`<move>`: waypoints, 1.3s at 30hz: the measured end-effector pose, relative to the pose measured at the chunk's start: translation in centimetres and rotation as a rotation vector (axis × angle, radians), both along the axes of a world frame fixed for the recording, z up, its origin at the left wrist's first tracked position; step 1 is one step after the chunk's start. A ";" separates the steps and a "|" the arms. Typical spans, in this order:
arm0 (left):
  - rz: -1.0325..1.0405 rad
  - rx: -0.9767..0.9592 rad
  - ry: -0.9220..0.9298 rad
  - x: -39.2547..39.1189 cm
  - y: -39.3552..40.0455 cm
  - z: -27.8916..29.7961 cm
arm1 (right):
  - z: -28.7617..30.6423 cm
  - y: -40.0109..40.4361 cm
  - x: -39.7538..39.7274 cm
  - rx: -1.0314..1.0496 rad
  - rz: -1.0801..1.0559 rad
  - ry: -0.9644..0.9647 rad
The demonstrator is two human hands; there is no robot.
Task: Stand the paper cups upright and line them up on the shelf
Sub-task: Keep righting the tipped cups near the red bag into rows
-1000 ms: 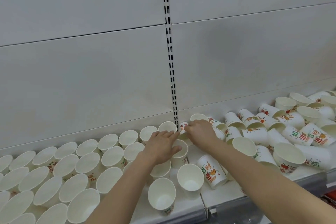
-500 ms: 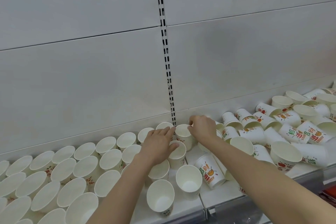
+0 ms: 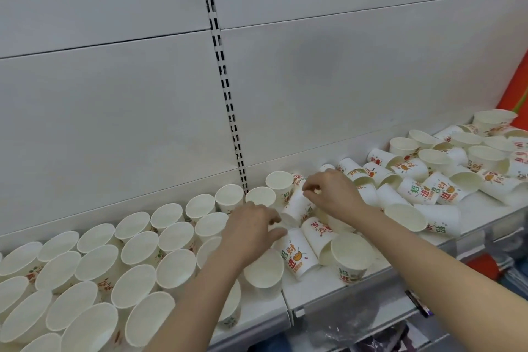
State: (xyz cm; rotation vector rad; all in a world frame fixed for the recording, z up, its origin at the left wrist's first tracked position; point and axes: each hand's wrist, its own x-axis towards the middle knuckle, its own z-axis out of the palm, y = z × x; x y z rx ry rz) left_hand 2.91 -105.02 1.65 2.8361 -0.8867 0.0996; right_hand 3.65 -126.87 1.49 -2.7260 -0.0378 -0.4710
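Observation:
White paper cups with red and orange print cover the shelf. Several upright cups stand in rows on the left, and a back row runs along the wall to one cup. A heap of toppled cups fills the right side. My right hand pinches a tilted cup just in front of the back row. My left hand curls over an upright cup that it mostly hides, its fingertips close to the tilted cup's base. Two cups lie on their sides in front of the hands.
A slotted metal upright runs down the white back panel. A red object stands at the far right. Below the shelf's grey front edge, packaged goods show on a lower level.
My right hand let go of the cup it stood in the back row and took a lying cup, now tilted. My left hand shifted slightly right. The camera swung right.

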 end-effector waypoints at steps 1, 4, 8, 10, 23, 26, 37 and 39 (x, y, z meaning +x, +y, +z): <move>0.001 0.023 0.056 -0.4 -0.8 -0.2 | 0.0 -0.6 -0.4 0.014 0.024 0.023; 0.061 0.107 0.197 -1.0 -2.7 -0.6 | 0.1 -2.3 -0.9 0.057 0.063 0.081; 0.214 -0.071 0.378 -1.0 -4.1 -0.3 | -0.2 -4.2 0.0 0.083 0.078 0.105; 0.304 -0.187 0.366 -1.2 -4.0 0.6 | -0.1 -4.7 0.7 0.093 0.090 0.103; 0.498 0.128 -0.109 -4.7 -4.5 -0.2 | -0.6 -2.3 3.6 -0.007 0.083 0.317; 0.488 0.112 -0.148 -4.6 -3.8 -0.1 | -0.2 -2.2 3.5 0.121 0.120 0.351; 0.366 0.116 -0.104 -4.7 -3.3 -0.9 | -1.5 -2.6 1.5 -0.302 0.617 -0.258; 0.339 0.051 -0.059 -4.5 -3.2 -0.8 | -1.8 -2.6 1.1 -0.277 0.609 -0.205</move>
